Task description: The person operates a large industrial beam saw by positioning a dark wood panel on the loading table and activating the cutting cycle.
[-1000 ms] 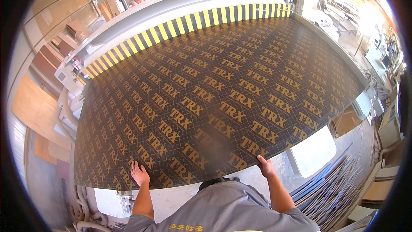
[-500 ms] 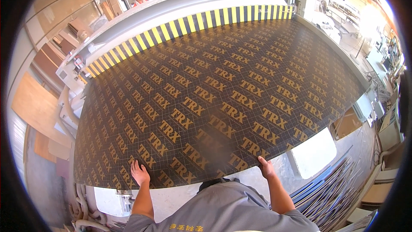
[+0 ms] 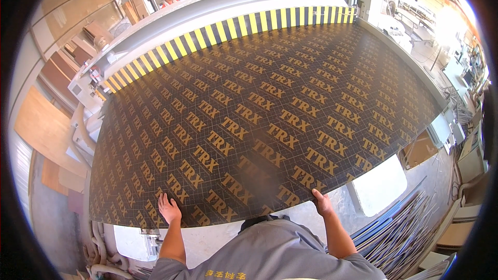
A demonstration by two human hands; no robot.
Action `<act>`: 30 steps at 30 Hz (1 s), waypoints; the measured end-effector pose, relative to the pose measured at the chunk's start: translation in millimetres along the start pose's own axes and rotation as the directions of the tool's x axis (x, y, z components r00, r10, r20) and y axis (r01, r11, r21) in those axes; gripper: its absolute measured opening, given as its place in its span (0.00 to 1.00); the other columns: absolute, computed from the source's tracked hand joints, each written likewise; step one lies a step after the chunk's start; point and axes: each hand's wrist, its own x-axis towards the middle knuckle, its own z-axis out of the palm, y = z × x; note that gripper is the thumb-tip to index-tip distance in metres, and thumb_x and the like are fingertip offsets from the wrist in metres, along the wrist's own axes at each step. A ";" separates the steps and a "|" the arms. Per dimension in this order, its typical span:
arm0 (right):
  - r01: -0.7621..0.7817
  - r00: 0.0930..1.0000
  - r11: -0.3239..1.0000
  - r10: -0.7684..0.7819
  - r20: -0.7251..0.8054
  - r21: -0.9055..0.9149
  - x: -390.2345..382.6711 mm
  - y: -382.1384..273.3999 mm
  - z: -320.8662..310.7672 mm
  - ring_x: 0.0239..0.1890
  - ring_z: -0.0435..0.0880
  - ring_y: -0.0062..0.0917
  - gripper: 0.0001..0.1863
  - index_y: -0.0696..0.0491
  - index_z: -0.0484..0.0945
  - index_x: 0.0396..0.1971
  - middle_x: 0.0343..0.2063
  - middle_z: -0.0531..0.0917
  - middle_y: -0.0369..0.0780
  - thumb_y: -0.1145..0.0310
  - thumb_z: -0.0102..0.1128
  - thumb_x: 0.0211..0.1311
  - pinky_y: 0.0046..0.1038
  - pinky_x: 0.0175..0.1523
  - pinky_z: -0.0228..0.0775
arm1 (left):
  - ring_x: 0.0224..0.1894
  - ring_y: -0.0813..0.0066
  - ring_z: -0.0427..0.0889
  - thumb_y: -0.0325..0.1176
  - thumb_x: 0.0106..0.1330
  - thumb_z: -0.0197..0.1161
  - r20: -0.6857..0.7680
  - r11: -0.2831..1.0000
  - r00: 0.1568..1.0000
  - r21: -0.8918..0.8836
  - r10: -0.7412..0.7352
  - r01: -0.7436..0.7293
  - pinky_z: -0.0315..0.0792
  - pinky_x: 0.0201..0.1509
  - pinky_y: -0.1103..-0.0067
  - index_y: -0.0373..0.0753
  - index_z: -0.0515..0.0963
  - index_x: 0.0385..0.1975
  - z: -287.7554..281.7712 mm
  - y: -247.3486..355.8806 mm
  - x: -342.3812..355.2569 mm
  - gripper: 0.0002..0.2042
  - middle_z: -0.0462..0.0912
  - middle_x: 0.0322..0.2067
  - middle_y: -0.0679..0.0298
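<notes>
Touching dark panel (image 3: 228, 124): both hands (image 3: 169, 209)

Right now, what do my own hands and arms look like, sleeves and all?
Your left hand and right hand are ungloved, with no watch or bracelet that I can make out. The forearms are uncovered below the short grey sleeves of a grey shirt, which has yellow lettering across it.
</notes>
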 end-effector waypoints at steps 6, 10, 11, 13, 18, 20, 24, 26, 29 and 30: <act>-0.010 1.000 1.000 0.010 -0.004 -0.011 -1.3 -1.2 1.0 0.55 0.82 0.33 0.25 0.61 0.73 0.63 0.56 0.82 0.43 0.66 0.63 0.70 0.35 0.60 0.75 | 0.74 0.54 0.64 0.39 0.76 0.53 -0.003 1.000 1.000 -0.009 -0.004 0.004 0.58 0.76 0.59 0.40 0.71 0.67 -0.8 0.9 -0.5 0.22 0.70 0.70 0.56; -0.005 1.000 1.000 0.005 -0.005 -0.026 0.0 0.5 -0.3 0.56 0.81 0.34 0.26 0.61 0.72 0.63 0.56 0.81 0.43 0.65 0.63 0.70 0.36 0.61 0.74 | 0.74 0.54 0.63 0.39 0.76 0.52 -0.005 1.000 1.000 -0.005 0.003 -0.003 0.58 0.76 0.58 0.40 0.71 0.67 -1.0 1.4 -0.7 0.22 0.70 0.70 0.56; 0.004 1.000 1.000 -0.004 0.001 -0.023 0.4 1.0 -0.2 0.56 0.81 0.34 0.26 0.61 0.72 0.64 0.57 0.81 0.44 0.64 0.63 0.70 0.36 0.61 0.74 | 0.74 0.54 0.63 0.39 0.76 0.52 -0.005 1.000 1.000 -0.005 0.003 -0.003 0.58 0.76 0.58 0.40 0.71 0.67 -0.8 1.2 -0.6 0.22 0.70 0.70 0.56; -0.003 1.000 1.000 0.003 -0.007 -0.029 0.6 1.8 -0.6 0.56 0.81 0.34 0.26 0.61 0.73 0.63 0.57 0.81 0.44 0.64 0.63 0.70 0.36 0.61 0.74 | 0.74 0.54 0.63 0.39 0.76 0.52 -0.001 1.000 1.000 -0.001 -0.002 0.002 0.58 0.76 0.59 0.40 0.71 0.67 -0.4 0.9 -0.4 0.22 0.70 0.70 0.57; -0.042 0.999 0.997 0.041 -0.017 -0.059 2.5 4.0 -5.6 0.56 0.81 0.32 0.26 0.63 0.74 0.62 0.55 0.82 0.43 0.62 0.64 0.70 0.34 0.61 0.73 | 0.74 0.54 0.63 0.39 0.76 0.52 0.007 1.000 1.000 0.006 -0.010 0.010 0.59 0.76 0.59 0.40 0.71 0.67 0.9 -0.9 0.9 0.22 0.70 0.70 0.57; -0.050 0.999 0.998 0.049 -0.021 -0.045 1.5 4.6 -5.6 0.55 0.81 0.31 0.26 0.64 0.75 0.61 0.55 0.82 0.43 0.62 0.64 0.70 0.33 0.61 0.73 | 0.74 0.54 0.64 0.39 0.76 0.53 0.004 1.000 1.000 0.006 -0.009 0.009 0.59 0.76 0.59 0.39 0.72 0.67 1.7 -2.5 1.0 0.22 0.70 0.70 0.57; -0.031 0.999 0.998 0.030 -0.017 -0.062 3.1 4.7 -7.8 0.55 0.81 0.32 0.27 0.64 0.74 0.61 0.55 0.82 0.43 0.62 0.64 0.70 0.34 0.61 0.73 | 0.74 0.54 0.64 0.39 0.76 0.53 0.002 1.000 1.000 0.002 -0.001 0.001 0.59 0.76 0.59 0.39 0.72 0.67 0.0 1.1 0.8 0.22 0.70 0.70 0.56; -0.048 0.998 0.997 0.045 -0.042 -0.068 2.1 3.6 -6.5 0.55 0.81 0.32 0.27 0.64 0.74 0.61 0.55 0.81 0.44 0.62 0.64 0.70 0.33 0.61 0.73 | 0.74 0.54 0.64 0.39 0.76 0.53 0.002 1.000 1.000 -0.002 -0.001 0.001 0.59 0.76 0.59 0.39 0.72 0.67 -1.1 2.4 0.6 0.22 0.70 0.70 0.56; -0.047 0.998 0.997 0.044 -0.042 -0.063 1.0 1.9 -3.7 0.55 0.81 0.32 0.27 0.64 0.74 0.62 0.55 0.81 0.44 0.62 0.64 0.70 0.33 0.61 0.73 | 0.74 0.54 0.64 0.39 0.76 0.53 0.005 1.000 1.000 0.007 -0.004 0.004 0.59 0.76 0.59 0.40 0.72 0.67 -1.4 1.2 0.6 0.22 0.70 0.70 0.56; -0.047 0.998 0.997 0.044 -0.042 -0.063 1.3 2.0 -4.2 0.55 0.81 0.32 0.27 0.64 0.74 0.62 0.55 0.81 0.44 0.62 0.64 0.70 0.33 0.61 0.73 | 0.74 0.54 0.64 0.39 0.76 0.53 0.007 1.000 1.000 0.007 -0.007 0.007 0.59 0.76 0.59 0.40 0.72 0.67 -1.3 1.4 0.6 0.22 0.70 0.70 0.56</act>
